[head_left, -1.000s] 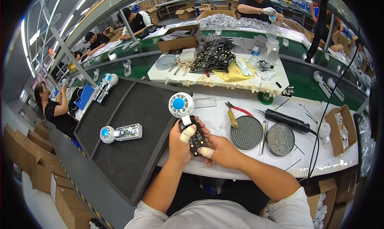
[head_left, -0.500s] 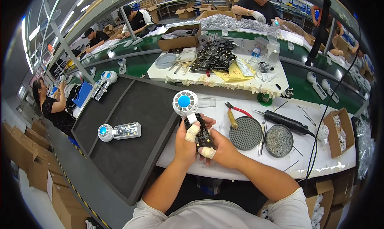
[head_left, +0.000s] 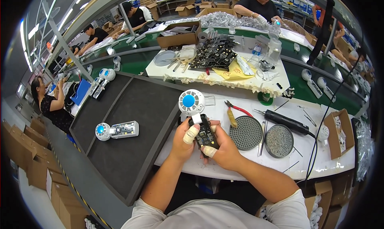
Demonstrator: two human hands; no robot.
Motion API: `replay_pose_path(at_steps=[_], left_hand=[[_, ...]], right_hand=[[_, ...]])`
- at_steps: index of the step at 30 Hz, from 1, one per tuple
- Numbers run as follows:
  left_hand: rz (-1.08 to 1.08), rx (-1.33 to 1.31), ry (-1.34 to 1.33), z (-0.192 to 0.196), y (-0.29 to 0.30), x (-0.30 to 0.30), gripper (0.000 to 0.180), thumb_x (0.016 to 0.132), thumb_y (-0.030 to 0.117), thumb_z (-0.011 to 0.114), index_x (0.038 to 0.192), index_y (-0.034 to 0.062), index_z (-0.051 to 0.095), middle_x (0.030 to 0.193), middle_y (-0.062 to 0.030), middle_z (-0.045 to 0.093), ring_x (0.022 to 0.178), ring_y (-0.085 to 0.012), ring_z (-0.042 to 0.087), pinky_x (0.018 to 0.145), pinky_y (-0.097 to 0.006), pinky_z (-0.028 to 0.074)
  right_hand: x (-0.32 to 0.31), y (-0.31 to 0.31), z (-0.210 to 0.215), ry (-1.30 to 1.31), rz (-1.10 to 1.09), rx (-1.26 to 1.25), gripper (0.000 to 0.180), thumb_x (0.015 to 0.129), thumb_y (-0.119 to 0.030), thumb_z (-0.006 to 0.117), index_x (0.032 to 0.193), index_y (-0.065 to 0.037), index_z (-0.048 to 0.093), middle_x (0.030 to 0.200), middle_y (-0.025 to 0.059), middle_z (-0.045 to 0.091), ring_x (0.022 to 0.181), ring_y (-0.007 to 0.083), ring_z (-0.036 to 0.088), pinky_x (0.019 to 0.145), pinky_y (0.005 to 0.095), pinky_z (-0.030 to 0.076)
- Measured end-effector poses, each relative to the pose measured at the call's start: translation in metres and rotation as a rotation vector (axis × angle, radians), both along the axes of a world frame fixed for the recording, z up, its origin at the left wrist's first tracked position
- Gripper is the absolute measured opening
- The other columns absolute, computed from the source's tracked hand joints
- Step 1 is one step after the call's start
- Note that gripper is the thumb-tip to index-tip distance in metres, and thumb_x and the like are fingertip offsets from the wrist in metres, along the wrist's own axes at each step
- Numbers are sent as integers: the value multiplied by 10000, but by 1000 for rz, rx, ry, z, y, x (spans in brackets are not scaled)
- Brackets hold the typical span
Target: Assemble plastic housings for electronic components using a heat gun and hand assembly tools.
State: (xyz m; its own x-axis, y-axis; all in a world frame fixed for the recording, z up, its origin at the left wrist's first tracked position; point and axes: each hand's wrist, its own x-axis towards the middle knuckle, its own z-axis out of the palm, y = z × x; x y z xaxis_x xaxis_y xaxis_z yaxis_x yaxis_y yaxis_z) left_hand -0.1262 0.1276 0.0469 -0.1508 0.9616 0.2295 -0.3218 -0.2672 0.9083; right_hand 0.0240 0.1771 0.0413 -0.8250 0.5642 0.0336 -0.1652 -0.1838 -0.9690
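Circuit board point(head_left: 207, 135) sits clamped in both left hand point(head_left: 184, 143) and right hand point(head_left: 226, 150); a round white head point(head_left: 191, 102) adjoins its far end, pliers point(head_left: 240, 109) lie right of it.

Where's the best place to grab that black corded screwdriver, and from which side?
Likely the screwdriver's thick body, from above with the right hand, once free: it lies flat, thin tip pointing left, cord trailing right, and a grey dish sits close on its near side.

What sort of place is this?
Probably an electronics assembly workshop: there's a white-headed device with exposed circuitry, a heap of black circuit boards, and a long green conveyor-like surface.
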Motion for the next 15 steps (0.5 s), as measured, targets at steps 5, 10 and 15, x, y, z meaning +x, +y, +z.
replay_pose_path(at_steps=[5, 10, 15], left_hand=[[-5, -39, 101, -5, 5, -2, 488, 941, 376, 508, 1202, -34, 469, 1180, -221, 610, 966, -252, 646, 835, -360, 533], [-64, -16, -232, -16, 11, -2, 517, 931, 414, 514, 1191, -32, 474, 1198, -245, 594, 987, -279, 636, 858, -400, 528], [14, -43, -540, 1, 29, -7, 547, 915, 436, 540, 1211, -18, 468, 1123, -202, 621, 893, -260, 646, 795, -379, 549]], right_hand=[[0, 5, 3, 46, -25, -108, 440, 871, 31, 530, 1268, -16, 346, 976, 117, 561, 733, 186, 635, 538, 310, 554], [-2, 8, -3, -12, -31, -118, 340, 905, -10, 496, 1219, 1, 368, 972, 133, 572, 731, 192, 635, 541, 307, 554], [-5, 1, 1, -95, -37, 67, 284, 927, -35, 467, 1193, 6, 378, 980, 146, 580, 724, 196, 635, 531, 303, 550]])
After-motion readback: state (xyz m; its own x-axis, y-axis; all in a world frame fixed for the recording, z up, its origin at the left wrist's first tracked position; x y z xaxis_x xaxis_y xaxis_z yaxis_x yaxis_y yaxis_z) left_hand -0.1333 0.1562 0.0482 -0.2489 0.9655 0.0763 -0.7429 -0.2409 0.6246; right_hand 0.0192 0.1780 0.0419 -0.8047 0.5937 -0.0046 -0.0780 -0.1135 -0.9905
